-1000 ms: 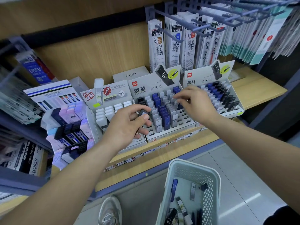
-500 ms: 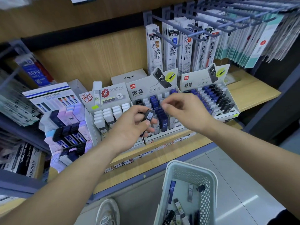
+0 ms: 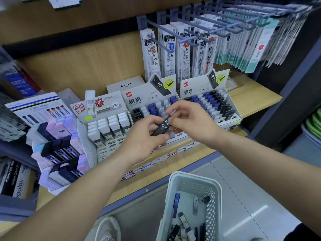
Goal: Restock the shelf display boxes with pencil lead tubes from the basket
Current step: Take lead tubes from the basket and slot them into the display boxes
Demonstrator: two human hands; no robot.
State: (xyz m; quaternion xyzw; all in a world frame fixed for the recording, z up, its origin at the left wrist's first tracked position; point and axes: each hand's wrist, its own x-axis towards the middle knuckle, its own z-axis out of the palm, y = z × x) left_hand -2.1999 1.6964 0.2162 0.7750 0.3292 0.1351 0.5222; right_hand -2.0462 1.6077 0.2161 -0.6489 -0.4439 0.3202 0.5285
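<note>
A black lead tube marked HB 0.7 is held in front of the middle display box. My left hand grips its lower end, and my right hand pinches its upper end. That box holds blue, grey and black tubes in rows. The right display box holds blue, white and black tubes. A white perforated basket sits low in front of me with several loose tubes inside.
A left display box holds white-capped tubes, and a stacked display of pastel and dark tubes stands further left. Refill packs hang on hooks above. The wooden shelf extends right. A shoe shows on the tiled floor.
My right hand came back from the middle box to meet my left hand. The black tube now sits between both hands, raised a little higher.
</note>
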